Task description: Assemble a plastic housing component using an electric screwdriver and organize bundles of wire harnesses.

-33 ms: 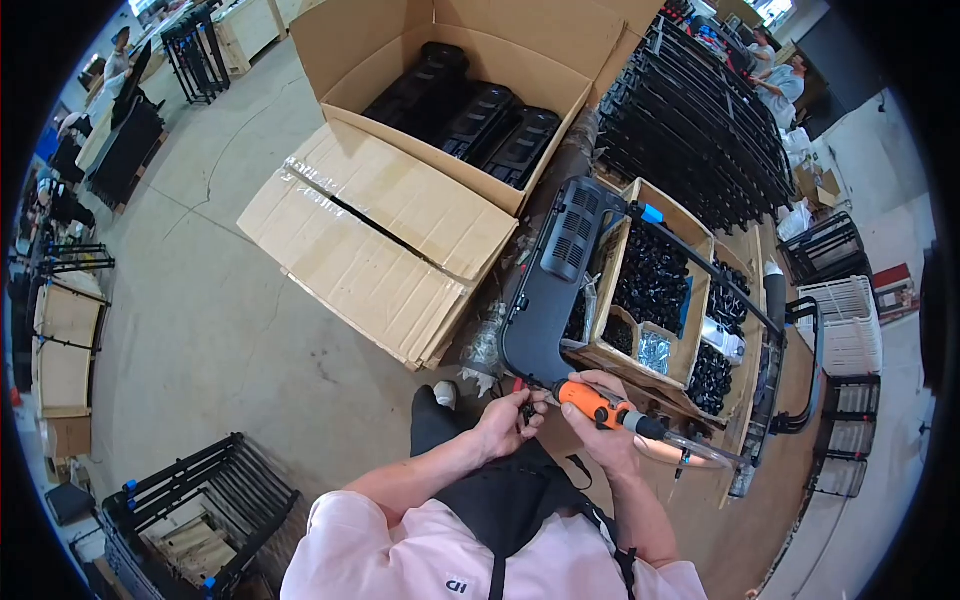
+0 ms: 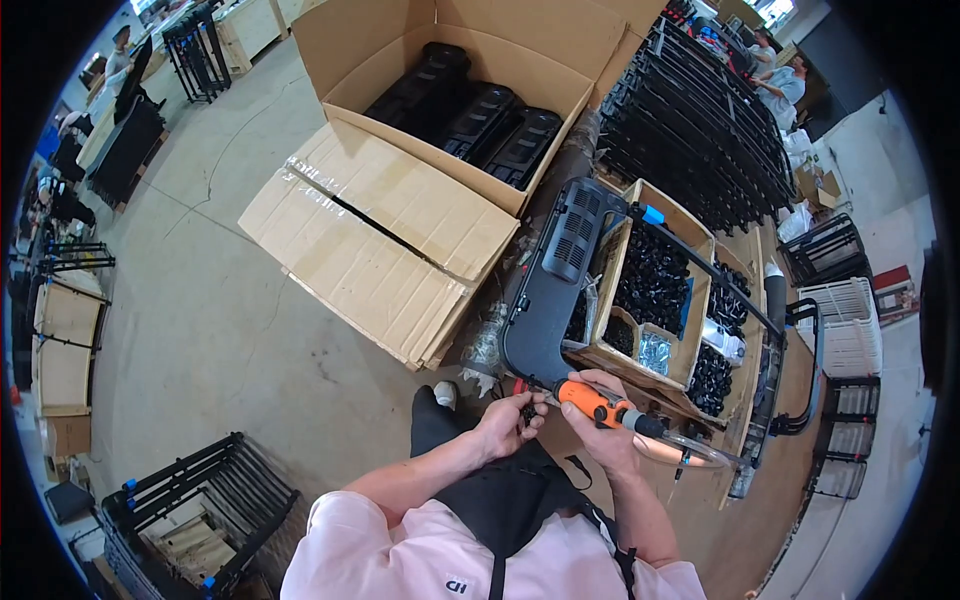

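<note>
My right hand [image 2: 603,432] is wrapped round an orange power screwdriver [image 2: 584,399], whose front end points left at the near corner of a black plastic panel [image 2: 535,335]. The panel has a raised vented cover [image 2: 572,237] at its far end and belongs to a black tubular frame [image 2: 742,290] lying over the parts boxes. Closed just left of the tool's tip, my left hand [image 2: 506,424] holds small black parts [image 2: 528,411] near that corner. Their exact kind is too small to make out.
Right of the panel, a wooden box [image 2: 592,357] holds many small black pieces and a bag of screws. An open carton [image 2: 555,165] of black mouldings stands ahead. Black frames are stacked far right [image 2: 690,130] and near left [image 2: 200,500]. People work in the background.
</note>
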